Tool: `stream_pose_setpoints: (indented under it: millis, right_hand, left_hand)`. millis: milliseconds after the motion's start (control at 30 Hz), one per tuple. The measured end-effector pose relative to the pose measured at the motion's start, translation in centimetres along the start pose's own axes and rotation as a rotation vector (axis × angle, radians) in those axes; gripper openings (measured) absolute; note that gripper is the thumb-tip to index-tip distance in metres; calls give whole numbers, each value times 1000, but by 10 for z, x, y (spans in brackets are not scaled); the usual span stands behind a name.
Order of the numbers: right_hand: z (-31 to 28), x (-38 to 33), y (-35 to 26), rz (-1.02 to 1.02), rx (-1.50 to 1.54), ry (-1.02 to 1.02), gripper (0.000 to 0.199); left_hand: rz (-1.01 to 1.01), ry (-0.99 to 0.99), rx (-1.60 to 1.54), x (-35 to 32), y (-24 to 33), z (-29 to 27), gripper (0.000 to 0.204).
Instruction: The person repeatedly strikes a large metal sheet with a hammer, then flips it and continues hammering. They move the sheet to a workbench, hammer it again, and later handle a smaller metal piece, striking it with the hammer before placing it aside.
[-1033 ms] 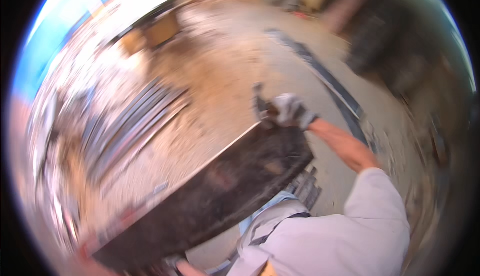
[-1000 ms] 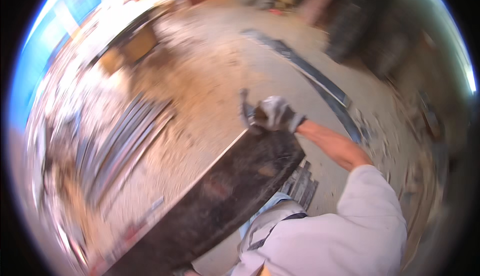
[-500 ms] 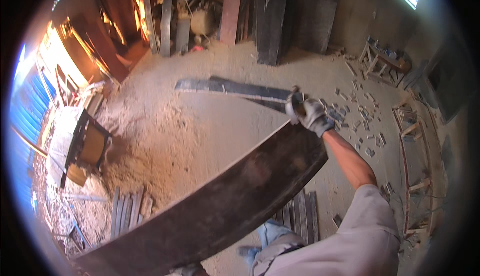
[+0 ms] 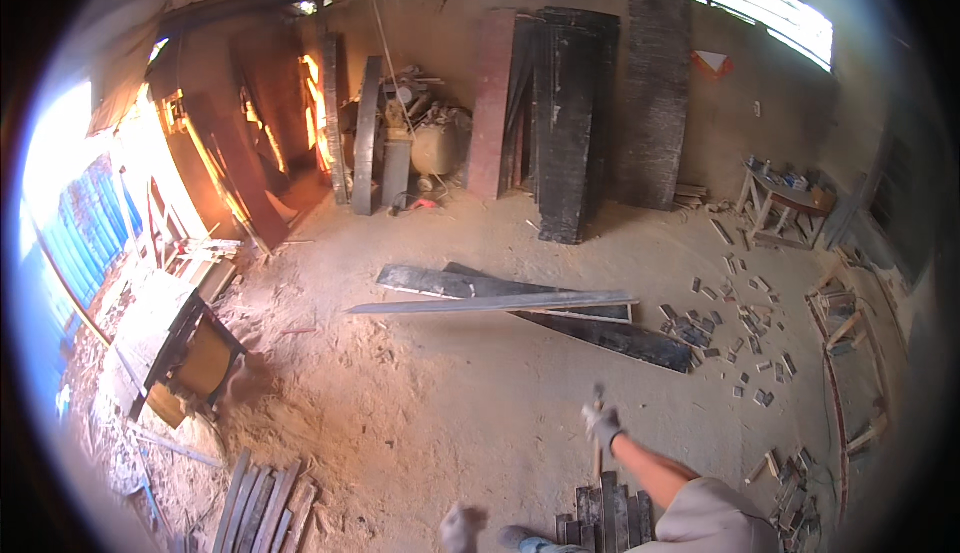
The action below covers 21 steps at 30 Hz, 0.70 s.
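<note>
My right hand (image 4: 602, 423), in a grey glove, is closed round the handle of a hammer (image 4: 597, 461). The dark head sticks out above the fist and the wooden handle hangs below. My left hand (image 4: 462, 528), also gloved, hangs low near the bottom edge, apart from any board; motion blur hides how its fingers lie. Beyond both hands, a long board (image 4: 490, 304) shows edge-on across other dark boards (image 4: 610, 340) on the floor. Whether it rests fully on them I cannot tell.
Short strips (image 4: 258, 503) lie at lower left, and more dark strips (image 4: 612, 513) beside my foot. Small offcuts (image 4: 745, 328) litter the floor at right. A box-like stand (image 4: 195, 358) is at left amid sawdust. Tall panels (image 4: 575, 123) lean on the back wall near a small table (image 4: 785, 193).
The wide board that both hands held has been let go and a board now lies across the others ahead. My hands have drawn back and down. The view has tilted up.
</note>
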State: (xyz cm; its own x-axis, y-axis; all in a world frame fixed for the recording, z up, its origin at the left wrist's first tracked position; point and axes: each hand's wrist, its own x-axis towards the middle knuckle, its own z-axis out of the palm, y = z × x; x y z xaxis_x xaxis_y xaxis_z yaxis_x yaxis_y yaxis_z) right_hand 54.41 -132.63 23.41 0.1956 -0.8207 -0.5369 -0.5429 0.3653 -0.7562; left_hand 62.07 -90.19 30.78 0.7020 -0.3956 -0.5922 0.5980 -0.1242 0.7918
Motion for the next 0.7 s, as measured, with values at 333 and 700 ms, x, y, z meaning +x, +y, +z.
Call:
stream_pose_setpoints:
  millis: [333, 700]
  right_hand:
    - [155, -160, 135, 338, -501, -1217, 23]
    - [267, -208, 85, -263, -1141, -1165, 11]
  left_hand:
    - [-46, 1094, 66, -143, -158, -115, 49]
    - [-682, 1896, -827, -246, -444, -1, 60]
